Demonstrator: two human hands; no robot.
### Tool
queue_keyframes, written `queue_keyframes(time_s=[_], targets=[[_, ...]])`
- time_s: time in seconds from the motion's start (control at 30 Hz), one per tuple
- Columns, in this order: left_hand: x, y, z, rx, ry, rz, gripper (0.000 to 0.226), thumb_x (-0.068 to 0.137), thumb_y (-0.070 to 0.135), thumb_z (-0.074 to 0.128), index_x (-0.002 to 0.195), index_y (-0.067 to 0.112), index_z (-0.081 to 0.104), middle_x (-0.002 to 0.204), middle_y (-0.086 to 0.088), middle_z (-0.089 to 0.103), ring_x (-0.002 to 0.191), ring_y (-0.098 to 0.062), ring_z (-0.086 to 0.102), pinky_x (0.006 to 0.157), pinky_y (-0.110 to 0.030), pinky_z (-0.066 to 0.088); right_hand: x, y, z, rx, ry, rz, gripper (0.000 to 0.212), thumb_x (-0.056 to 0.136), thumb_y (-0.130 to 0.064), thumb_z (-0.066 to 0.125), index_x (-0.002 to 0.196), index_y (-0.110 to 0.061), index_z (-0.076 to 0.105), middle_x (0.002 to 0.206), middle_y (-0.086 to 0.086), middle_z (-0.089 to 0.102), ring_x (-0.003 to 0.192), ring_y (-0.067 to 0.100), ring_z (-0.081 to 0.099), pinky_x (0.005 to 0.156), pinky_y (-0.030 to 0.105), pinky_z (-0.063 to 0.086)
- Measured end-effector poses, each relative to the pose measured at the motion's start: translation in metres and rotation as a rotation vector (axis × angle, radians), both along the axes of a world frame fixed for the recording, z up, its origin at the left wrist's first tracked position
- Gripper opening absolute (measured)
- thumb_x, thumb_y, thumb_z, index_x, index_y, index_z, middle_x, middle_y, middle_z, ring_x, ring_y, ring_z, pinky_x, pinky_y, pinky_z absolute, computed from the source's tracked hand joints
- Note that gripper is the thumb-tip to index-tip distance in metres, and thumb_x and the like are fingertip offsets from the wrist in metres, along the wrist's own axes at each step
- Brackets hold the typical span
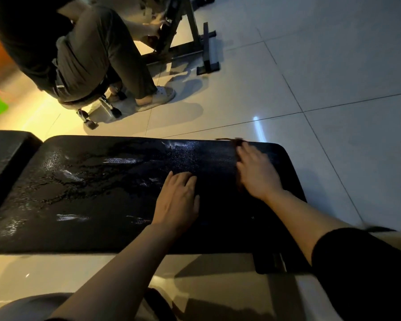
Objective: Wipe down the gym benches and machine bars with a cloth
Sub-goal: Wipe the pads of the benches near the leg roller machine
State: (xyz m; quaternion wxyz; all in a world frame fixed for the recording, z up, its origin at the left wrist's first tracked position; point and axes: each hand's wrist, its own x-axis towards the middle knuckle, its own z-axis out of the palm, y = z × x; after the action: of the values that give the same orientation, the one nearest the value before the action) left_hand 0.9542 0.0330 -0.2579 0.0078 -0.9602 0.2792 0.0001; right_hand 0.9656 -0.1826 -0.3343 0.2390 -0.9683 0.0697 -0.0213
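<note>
No readable text, label, brand or number on any surface in view

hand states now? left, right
Left hand: open, flat on the bench pad, holding nothing.
Right hand: open, pressing a brown cloth onto the pad.

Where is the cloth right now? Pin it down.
In the head view, the cloth lies on the right end of the black bench pad, mostly hidden under the right hand pressing it, just right of the left hand.
</note>
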Motion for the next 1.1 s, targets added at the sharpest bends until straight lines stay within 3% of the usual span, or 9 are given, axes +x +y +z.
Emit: queue_keyframes(time_s=[0.17,0.27,0.37,0.5,0.67,0.77,0.83,0.97,1.1], targets=[[-0.009,0.002,-0.001,-0.025,-0.006,-0.020,0.052,0.096,0.030,0.051,0.143,0.013,0.041,0.146,-0.005,0.040,0.136,-0.020,0.034,0.119,-0.034,0.001,-0.002,-0.002,-0.005,0.028,0.061,-0.227,0.053,0.106,-0.032,0.027,0.153,-0.009,0.022,0.162,0.012,0.013,0.148,0.029,0.013,0.122,0.041,0.013],[-0.011,0.010,0.004,-0.008,-0.006,-0.006,0.052,0.094,0.032,0.052,0.142,0.014,0.042,0.146,-0.004,0.040,0.137,-0.019,0.033,0.119,-0.036,0.002,0.017,0.057,0.015,0.013,-0.026,-0.038,0.054,0.105,-0.031,0.029,0.153,-0.006,0.020,0.162,0.015,0.013,0.148,0.029,0.014,0.121,0.039,0.011],[-0.012,0.014,0.006,0.003,-0.019,0.016,0.050,0.092,0.029,0.054,0.140,0.016,0.045,0.145,-0.002,0.041,0.136,-0.017,0.033,0.119,-0.035,0.002,0.018,0.103,0.028,0.043,-0.072,0.170,0.053,0.106,-0.031,0.029,0.154,-0.012,0.017,0.163,0.007,0.011,0.150,0.024,0.008,0.122,0.037,0.008],[-0.014,0.008,0.006,0.008,-0.011,0.010,0.049,0.093,0.029,0.052,0.140,0.016,0.044,0.143,-0.002,0.043,0.135,-0.017,0.034,0.119,-0.035,0.001,0.004,0.078,0.023,-0.009,-0.075,0.243,0.053,0.106,-0.033,0.028,0.155,-0.016,0.015,0.164,0.002,0.008,0.150,0.018,0.006,0.122,0.035,0.006],[-0.022,-0.003,0.000,-0.010,-0.003,-0.021,0.045,0.094,0.027,0.052,0.137,0.012,0.047,0.139,-0.006,0.047,0.131,-0.021,0.039,0.119,-0.035,0.002,-0.032,-0.009,-0.004,0.012,0.008,-0.109,0.052,0.106,-0.030,0.030,0.153,-0.011,0.024,0.162,0.007,0.015,0.148,0.025,0.016,0.121,0.038,0.012],[-0.030,-0.003,0.000,-0.008,0.007,-0.023,0.047,0.094,0.029,0.053,0.138,0.013,0.046,0.141,-0.005,0.045,0.133,-0.020,0.036,0.119,-0.035,0.002,-0.030,-0.007,-0.006,0.020,0.067,-0.279,0.053,0.105,-0.031,0.027,0.153,-0.008,0.022,0.162,0.010,0.014,0.148,0.028,0.014,0.121,0.039,0.013],[-0.034,0.001,0.002,-0.002,0.011,-0.007,0.049,0.094,0.031,0.052,0.139,0.015,0.044,0.143,-0.003,0.042,0.135,-0.018,0.033,0.119,-0.034,0.001,-0.021,0.029,0.002,0.015,0.034,-0.212,0.055,0.105,-0.031,0.027,0.153,-0.006,0.019,0.162,0.013,0.012,0.149,0.029,0.012,0.122,0.038,0.010],[-0.038,0.007,0.002,-0.022,-0.007,0.037,0.047,0.093,0.028,0.052,0.139,0.018,0.044,0.142,0.000,0.043,0.135,-0.015,0.033,0.119,-0.033,0.002,-0.027,0.100,0.018,-0.036,-0.069,0.168,0.058,0.103,-0.034,0.020,0.155,-0.009,0.013,0.163,0.011,0.008,0.150,0.027,0.006,0.123,0.041,0.011],[-0.048,0.003,-0.001,-0.019,0.009,0.044,0.046,0.093,0.029,0.052,0.137,0.017,0.046,0.141,-0.001,0.044,0.134,-0.017,0.034,0.119,-0.034,0.002,-0.046,0.073,0.018,-0.044,-0.065,0.250,0.055,0.106,-0.032,0.027,0.155,-0.015,0.010,0.164,0.002,0.002,0.151,0.018,-0.001,0.123,0.037,0.008]])
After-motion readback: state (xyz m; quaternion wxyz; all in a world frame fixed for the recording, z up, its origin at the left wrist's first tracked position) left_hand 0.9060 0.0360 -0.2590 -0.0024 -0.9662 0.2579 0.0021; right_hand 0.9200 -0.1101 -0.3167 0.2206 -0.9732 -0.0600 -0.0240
